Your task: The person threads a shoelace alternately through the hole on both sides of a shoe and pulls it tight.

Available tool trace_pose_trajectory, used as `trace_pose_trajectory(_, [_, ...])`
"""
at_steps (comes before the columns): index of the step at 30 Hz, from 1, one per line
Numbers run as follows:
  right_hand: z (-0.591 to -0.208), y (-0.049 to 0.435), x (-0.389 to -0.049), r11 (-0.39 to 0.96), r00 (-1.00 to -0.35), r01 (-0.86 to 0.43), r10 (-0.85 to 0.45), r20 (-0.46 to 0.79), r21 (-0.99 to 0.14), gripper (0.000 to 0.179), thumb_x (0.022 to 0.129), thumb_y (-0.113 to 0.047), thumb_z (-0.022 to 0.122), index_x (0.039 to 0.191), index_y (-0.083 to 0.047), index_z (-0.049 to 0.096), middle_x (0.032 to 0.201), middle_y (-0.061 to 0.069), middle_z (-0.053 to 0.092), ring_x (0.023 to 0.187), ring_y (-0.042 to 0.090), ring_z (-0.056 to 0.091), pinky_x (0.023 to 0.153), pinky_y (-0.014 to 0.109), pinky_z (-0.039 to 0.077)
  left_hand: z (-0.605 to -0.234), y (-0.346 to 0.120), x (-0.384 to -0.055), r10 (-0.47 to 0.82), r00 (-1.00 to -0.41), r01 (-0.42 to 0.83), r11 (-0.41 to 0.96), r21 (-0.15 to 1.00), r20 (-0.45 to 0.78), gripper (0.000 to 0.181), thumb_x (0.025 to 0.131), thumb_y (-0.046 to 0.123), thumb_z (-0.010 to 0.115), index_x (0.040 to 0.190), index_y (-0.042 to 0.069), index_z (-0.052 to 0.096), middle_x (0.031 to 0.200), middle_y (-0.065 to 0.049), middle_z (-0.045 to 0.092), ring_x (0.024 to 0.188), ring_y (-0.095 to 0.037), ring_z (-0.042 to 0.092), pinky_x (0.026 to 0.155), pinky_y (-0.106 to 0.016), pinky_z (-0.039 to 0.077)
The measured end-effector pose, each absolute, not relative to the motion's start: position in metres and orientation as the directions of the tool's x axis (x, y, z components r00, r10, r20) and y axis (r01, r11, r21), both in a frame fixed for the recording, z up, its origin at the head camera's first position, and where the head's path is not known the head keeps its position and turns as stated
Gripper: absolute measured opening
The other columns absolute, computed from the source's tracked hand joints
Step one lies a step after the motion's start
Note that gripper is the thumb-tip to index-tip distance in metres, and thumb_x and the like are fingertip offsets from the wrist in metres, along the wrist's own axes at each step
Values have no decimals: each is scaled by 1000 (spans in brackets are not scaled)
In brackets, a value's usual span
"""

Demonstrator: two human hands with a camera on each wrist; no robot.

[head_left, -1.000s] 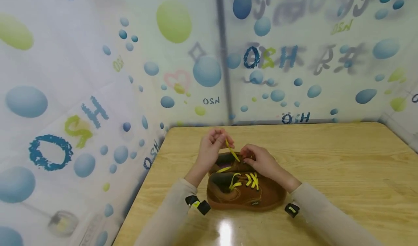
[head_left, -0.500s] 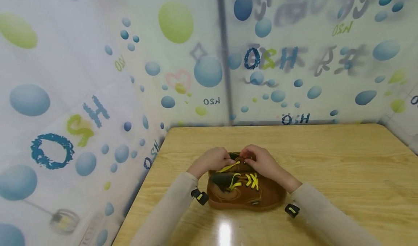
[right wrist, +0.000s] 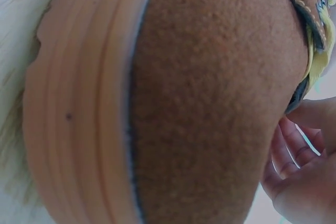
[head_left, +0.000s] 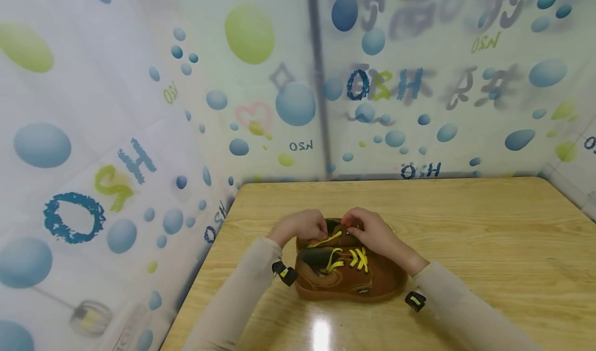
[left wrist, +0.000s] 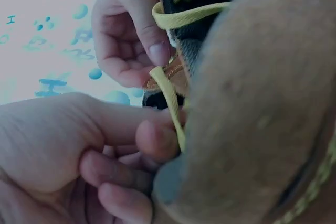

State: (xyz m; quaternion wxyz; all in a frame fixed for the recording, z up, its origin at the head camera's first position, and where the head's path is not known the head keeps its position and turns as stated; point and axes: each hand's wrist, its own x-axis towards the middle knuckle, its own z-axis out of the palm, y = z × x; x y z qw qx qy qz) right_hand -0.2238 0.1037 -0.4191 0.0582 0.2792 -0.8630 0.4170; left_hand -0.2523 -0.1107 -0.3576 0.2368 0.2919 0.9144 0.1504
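Two brown shoes with yellow laces lie side by side in the head view. The near shoe (head_left: 384, 278) is laced at its front. Behind it, the far shoe (head_left: 346, 241) is partly covered by the hands. My left hand (head_left: 308, 224) is at the far shoe's opening, and in the left wrist view its thumb and finger pinch a yellow shoelace (left wrist: 167, 90). My right hand (head_left: 374, 233) grips the far shoe's eyelet flap (left wrist: 176, 77) between thumb and bent fingers. In the right wrist view the near shoe's toe hides much of the work.
A wooden table (head_left: 475, 247) extends well to the right of the shoes. A white wall covering (head_left: 261, 92) with blue and green bubbles stands behind it and along the left. Each wrist carries a small black camera (head_left: 415, 301).
My left hand has come down from above the far shoe, where it held the lace raised, to the shoe's opening. The right hand stays at the eyelet flap.
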Motion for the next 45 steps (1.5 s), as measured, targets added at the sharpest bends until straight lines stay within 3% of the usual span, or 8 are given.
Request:
trace_pose_trajectory(5, [-419, 103, -224, 499, -834, -538, -431, 344, -679, 19, 92, 0, 66, 105, -14, 66, 100, 1, 67, 89, 14, 62, 75, 28, 52, -354, -106, -242, 441, -875, 341, 856, 388, -203, 25, 102, 16, 53, 98, 4, 74, 59, 2, 67, 52, -10, 58, 57, -24, 47])
trace_pose_trajectory(11, [-419, 103, -227, 498, -842, -527, -414, 346, -688, 18, 93, 0, 65, 107, -12, 66, 101, 3, 68, 89, 15, 64, 76, 29, 53, -359, -98, -236, 385, -922, 332, 733, 593, 40, 18, 101, 14, 56, 101, 3, 70, 87, -9, 75, 69, -18, 71, 59, -22, 53])
trace_pose_trajectory(16, [-418, 101, -231, 505, -835, -544, -406, 372, -670, 18, 93, -2, 65, 110, -5, 65, 95, 6, 68, 82, 15, 65, 72, 28, 54, -362, -98, -238, 306, -945, 221, 331, 917, 117, 23, 100, 16, 59, 112, 1, 70, 107, -17, 74, 94, -24, 74, 81, -29, 60])
trace_pose_trajectory(19, [-415, 101, -235, 537, -811, -584, -419, 409, -609, 19, 90, -5, 69, 109, -4, 67, 93, 7, 66, 77, 14, 63, 69, 27, 53, -358, -99, -237, 328, -942, 130, 144, 981, 77, 28, 99, 17, 60, 119, -2, 66, 112, -21, 73, 99, -25, 74, 90, -38, 58])
trace_pose_trajectory(28, [-406, 98, -244, 613, -779, -626, -514, 358, -482, 6, 90, -11, 70, 92, -16, 72, 85, -1, 64, 72, 10, 52, 66, 24, 44, -376, -93, -230, 521, -851, 415, 594, 690, 63, 26, 91, 23, 73, 112, 9, 68, 100, -6, 72, 81, -11, 67, 71, -21, 53])
trace_pose_trajectory(35, [-408, 98, -239, 576, -726, -687, -522, 447, -443, 14, 95, -4, 61, 87, -13, 69, 81, -2, 62, 68, 8, 50, 65, 25, 43, -374, -84, -227, 506, -844, 473, 549, 689, 176, 17, 98, 26, 63, 95, 12, 73, 81, -6, 72, 62, -16, 59, 54, -18, 46])
trace_pose_trajectory(41, [-407, 96, -246, 622, -808, -589, -477, 347, -516, 12, 98, -12, 61, 89, -11, 69, 78, 2, 64, 62, 8, 46, 61, 25, 39, -366, -89, -227, 474, -867, 332, 314, 890, 156, 32, 101, 29, 57, 99, 0, 69, 67, -13, 61, 48, -22, 43, 44, -25, 36])
trace_pose_trajectory(45, [-406, 97, -253, 600, -850, -510, -462, 254, -617, 15, 98, -10, 60, 99, -9, 74, 89, 7, 71, 66, 11, 51, 63, 28, 43, -370, -92, -230, 437, -889, 347, 447, 824, 137, 29, 103, 25, 55, 98, 2, 73, 58, -2, 53, 44, -11, 41, 47, -22, 43])
